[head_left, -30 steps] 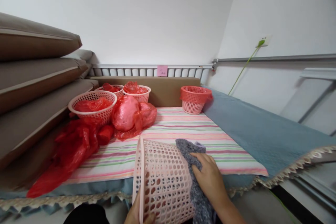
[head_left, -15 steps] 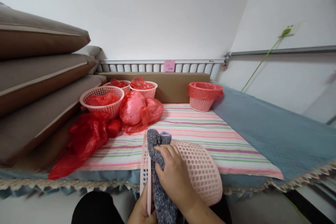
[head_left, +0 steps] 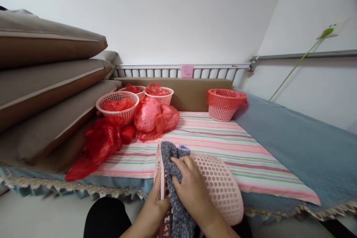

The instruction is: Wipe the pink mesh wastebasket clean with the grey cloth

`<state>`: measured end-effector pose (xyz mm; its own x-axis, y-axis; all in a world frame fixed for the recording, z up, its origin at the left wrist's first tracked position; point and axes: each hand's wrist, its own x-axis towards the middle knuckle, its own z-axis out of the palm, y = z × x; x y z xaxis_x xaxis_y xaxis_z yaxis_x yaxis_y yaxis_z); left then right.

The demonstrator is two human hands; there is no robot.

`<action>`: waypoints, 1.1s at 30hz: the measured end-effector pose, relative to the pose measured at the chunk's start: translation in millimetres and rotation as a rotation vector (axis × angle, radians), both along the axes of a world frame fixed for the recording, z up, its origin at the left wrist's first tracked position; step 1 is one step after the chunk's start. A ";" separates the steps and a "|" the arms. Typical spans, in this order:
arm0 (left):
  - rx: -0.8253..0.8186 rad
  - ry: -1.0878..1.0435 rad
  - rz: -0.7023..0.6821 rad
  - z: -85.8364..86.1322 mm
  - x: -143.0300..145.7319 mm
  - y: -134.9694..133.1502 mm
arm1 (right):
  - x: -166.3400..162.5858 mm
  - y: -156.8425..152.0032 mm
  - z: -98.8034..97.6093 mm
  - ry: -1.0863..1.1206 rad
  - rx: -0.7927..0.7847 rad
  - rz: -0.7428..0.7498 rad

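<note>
A pale pink perforated plastic basket [head_left: 220, 186] lies on its side low in the middle of the view, its mouth turned left. My left hand [head_left: 156, 202] grips the basket's rim from the left, fingers wrapped round it. My right hand [head_left: 189, 189] is closed on a grey fuzzy cloth [head_left: 174, 178] and presses it against the basket's rim and side. The cloth hangs down past my wrist.
A striped sheet [head_left: 206, 141] covers the bed. Several mesh baskets lined with red plastic bags [head_left: 117, 106] stand at the back left, with loose red bags [head_left: 97, 145] beside them. Another red-lined basket [head_left: 224, 104] stands at the back. Brown cushions [head_left: 50, 78] are stacked left, a blue blanket [head_left: 290, 137] lies right.
The basket has turned so its mouth faces left, and my right hand has slid the cloth from the basket's right side to its rim. The view has shifted left.
</note>
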<state>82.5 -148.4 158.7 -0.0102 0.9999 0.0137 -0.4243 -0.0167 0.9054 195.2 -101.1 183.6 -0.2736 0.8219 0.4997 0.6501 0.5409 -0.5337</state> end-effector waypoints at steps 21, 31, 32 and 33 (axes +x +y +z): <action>-0.036 0.014 0.171 -37.5 -8.5 -8.2 | -19.6 -5.8 0.0 -0.102 0.093 0.111; -0.026 -0.048 0.084 -71.0 -12.3 -5.6 | 79.0 67.3 -8.3 -0.272 -0.056 -0.493; -0.025 -0.059 0.077 -71.7 -12.5 -4.8 | 76.9 68.9 -7.7 -0.263 -0.065 -0.496; -0.028 -0.073 0.066 -70.5 -12.5 -4.4 | 71.0 68.3 -7.0 -0.245 -0.070 -0.481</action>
<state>70.0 -152.7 88.2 -0.0756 0.9970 -0.0174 -0.4882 -0.0217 0.8724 266.2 -32.8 176.6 0.0402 0.9121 0.4080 0.9254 0.1200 -0.3594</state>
